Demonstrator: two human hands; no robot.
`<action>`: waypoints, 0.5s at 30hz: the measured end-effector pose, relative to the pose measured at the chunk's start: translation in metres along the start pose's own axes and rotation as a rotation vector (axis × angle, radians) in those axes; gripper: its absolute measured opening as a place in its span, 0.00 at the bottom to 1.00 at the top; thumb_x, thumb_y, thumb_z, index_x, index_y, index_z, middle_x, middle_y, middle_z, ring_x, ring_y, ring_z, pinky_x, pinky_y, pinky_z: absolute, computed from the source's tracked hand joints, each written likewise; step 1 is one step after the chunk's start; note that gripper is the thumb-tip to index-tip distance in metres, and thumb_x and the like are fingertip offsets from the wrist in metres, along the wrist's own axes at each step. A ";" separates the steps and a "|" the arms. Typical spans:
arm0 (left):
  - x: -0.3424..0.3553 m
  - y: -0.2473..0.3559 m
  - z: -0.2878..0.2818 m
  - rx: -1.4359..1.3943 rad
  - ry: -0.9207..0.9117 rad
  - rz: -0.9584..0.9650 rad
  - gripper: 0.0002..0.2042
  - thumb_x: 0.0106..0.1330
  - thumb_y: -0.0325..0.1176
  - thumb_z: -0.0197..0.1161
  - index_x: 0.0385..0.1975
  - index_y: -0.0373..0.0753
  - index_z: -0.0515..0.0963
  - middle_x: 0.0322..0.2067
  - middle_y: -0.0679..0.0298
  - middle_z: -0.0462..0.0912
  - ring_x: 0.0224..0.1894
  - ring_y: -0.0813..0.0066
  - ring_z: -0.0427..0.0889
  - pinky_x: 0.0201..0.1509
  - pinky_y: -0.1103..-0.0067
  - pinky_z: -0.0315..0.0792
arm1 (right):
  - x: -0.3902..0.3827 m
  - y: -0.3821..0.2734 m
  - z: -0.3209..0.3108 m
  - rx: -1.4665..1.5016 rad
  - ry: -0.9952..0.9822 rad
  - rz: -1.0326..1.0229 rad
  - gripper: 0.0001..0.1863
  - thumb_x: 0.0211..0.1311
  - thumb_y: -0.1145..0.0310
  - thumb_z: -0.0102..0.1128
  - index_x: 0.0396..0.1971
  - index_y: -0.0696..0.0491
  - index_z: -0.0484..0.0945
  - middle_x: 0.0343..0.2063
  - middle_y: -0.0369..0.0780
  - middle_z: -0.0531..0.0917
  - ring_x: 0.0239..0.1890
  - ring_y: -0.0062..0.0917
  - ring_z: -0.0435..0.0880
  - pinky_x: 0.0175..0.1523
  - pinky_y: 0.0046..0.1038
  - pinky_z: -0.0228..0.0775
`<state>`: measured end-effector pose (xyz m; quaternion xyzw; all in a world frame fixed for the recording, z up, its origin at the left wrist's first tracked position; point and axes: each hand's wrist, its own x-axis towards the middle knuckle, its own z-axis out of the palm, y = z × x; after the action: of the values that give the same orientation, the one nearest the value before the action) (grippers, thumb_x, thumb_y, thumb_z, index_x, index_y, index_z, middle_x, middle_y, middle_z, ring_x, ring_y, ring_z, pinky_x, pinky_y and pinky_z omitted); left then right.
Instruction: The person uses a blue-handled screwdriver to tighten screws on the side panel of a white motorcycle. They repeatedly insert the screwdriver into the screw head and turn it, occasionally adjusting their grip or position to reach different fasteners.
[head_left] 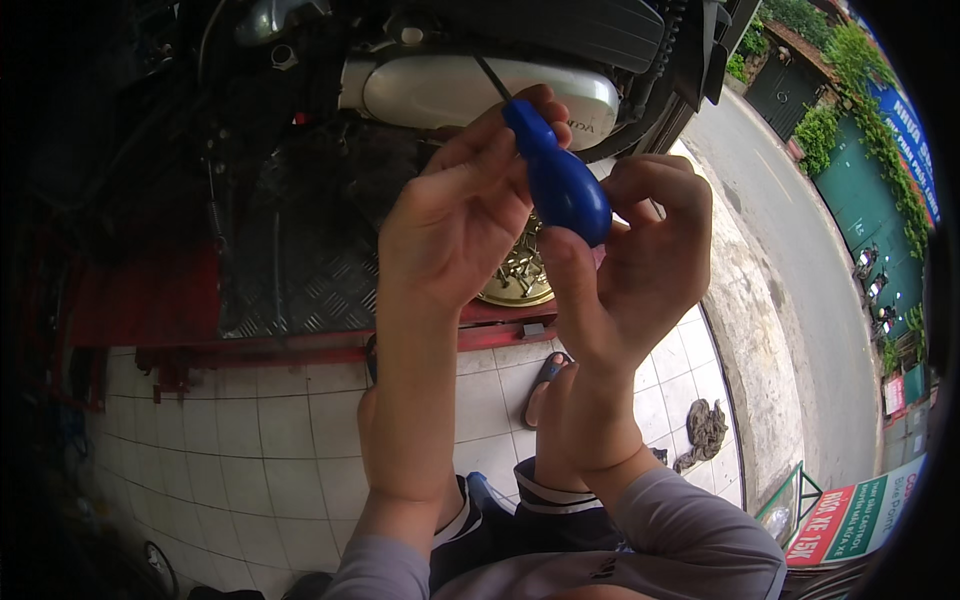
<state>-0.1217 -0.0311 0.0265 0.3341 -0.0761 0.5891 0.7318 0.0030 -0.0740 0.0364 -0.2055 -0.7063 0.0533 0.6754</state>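
A screwdriver (567, 190) with a bulbous blue handle and dark shaft is raised in front of me, its tip angled up and away toward the motorbike. My left hand (455, 205) is closed on the front of the handle, near where the shaft begins. My right hand (635, 255) has its thumb and curled fingers on the rear end of the handle. Behind them is a silver engine-side cover (430, 90) on the motorbike. A round brass-coloured tray (520, 296) of small bolts sits below the handle, partly hidden by my hands.
The motorbike stands on a red-edged lift with a dark tread-plate deck (290, 300). My sandalled foot (543, 390) is on white floor tiles (250, 420), left of a crumpled rag (705, 435). At the right are a street (790, 240), parked two-wheelers (875, 290) and a signboard (845, 515).
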 end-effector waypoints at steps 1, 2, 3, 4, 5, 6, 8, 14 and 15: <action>-0.001 0.002 0.001 0.037 -0.003 -0.016 0.19 0.72 0.34 0.57 0.57 0.28 0.70 0.45 0.59 0.81 0.50 0.74 0.79 0.56 0.78 0.71 | 0.000 -0.002 0.001 -0.008 -0.001 -0.005 0.22 0.46 0.72 0.65 0.42 0.62 0.69 0.37 0.42 0.69 0.41 0.26 0.71 0.44 0.24 0.71; -0.002 0.004 0.001 0.073 -0.006 -0.032 0.19 0.72 0.34 0.57 0.57 0.28 0.71 0.44 0.60 0.81 0.50 0.75 0.79 0.56 0.78 0.71 | 0.001 -0.004 0.002 -0.016 -0.003 -0.010 0.20 0.43 0.76 0.62 0.40 0.62 0.71 0.36 0.42 0.69 0.40 0.27 0.71 0.46 0.25 0.70; -0.002 0.004 0.000 0.131 0.018 -0.061 0.21 0.72 0.35 0.57 0.58 0.27 0.68 0.46 0.57 0.79 0.52 0.72 0.78 0.56 0.76 0.72 | 0.004 -0.006 -0.001 -0.107 -0.048 -0.070 0.18 0.41 0.78 0.59 0.38 0.61 0.72 0.36 0.42 0.69 0.40 0.28 0.71 0.47 0.26 0.69; -0.003 0.004 0.000 0.186 0.040 -0.089 0.22 0.72 0.35 0.56 0.60 0.27 0.66 0.49 0.55 0.78 0.53 0.70 0.78 0.57 0.75 0.74 | 0.005 -0.007 -0.002 -0.164 -0.079 -0.113 0.18 0.38 0.79 0.57 0.36 0.61 0.73 0.36 0.42 0.68 0.40 0.29 0.71 0.48 0.27 0.68; -0.003 0.004 0.001 0.241 0.063 -0.117 0.24 0.72 0.36 0.56 0.62 0.26 0.63 0.51 0.53 0.76 0.54 0.67 0.77 0.57 0.73 0.75 | 0.005 -0.008 -0.002 -0.219 -0.107 -0.158 0.18 0.35 0.80 0.54 0.34 0.61 0.73 0.37 0.43 0.68 0.40 0.30 0.70 0.49 0.28 0.66; -0.004 0.004 0.001 0.247 0.072 -0.126 0.22 0.72 0.35 0.57 0.59 0.28 0.67 0.48 0.57 0.78 0.52 0.71 0.78 0.56 0.74 0.74 | 0.004 -0.007 -0.002 -0.238 -0.119 -0.185 0.18 0.31 0.80 0.52 0.31 0.60 0.74 0.37 0.43 0.68 0.40 0.30 0.70 0.50 0.28 0.65; -0.005 0.004 0.001 0.260 0.087 -0.146 0.17 0.72 0.35 0.58 0.54 0.30 0.73 0.42 0.64 0.81 0.48 0.78 0.80 0.54 0.78 0.72 | 0.004 -0.002 -0.002 -0.255 -0.114 -0.214 0.19 0.31 0.79 0.51 0.32 0.60 0.73 0.38 0.44 0.68 0.41 0.31 0.70 0.50 0.29 0.64; -0.002 -0.001 -0.005 0.153 0.004 0.002 0.18 0.72 0.32 0.58 0.56 0.28 0.72 0.45 0.58 0.82 0.49 0.74 0.81 0.58 0.76 0.72 | 0.003 -0.011 0.015 0.030 0.112 0.049 0.25 0.43 0.79 0.53 0.47 0.61 0.65 0.41 0.43 0.69 0.40 0.29 0.71 0.48 0.28 0.68; -0.002 0.000 -0.005 0.146 -0.018 0.012 0.20 0.72 0.32 0.56 0.58 0.27 0.69 0.48 0.57 0.79 0.51 0.71 0.80 0.58 0.75 0.73 | 0.000 -0.010 0.011 0.027 0.074 0.139 0.26 0.44 0.79 0.54 0.49 0.61 0.63 0.41 0.43 0.69 0.40 0.28 0.71 0.47 0.27 0.69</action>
<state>-0.1233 -0.0295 0.0217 0.3917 -0.0416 0.5944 0.7011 -0.0097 -0.0806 0.0386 -0.2468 -0.6641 0.1020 0.6983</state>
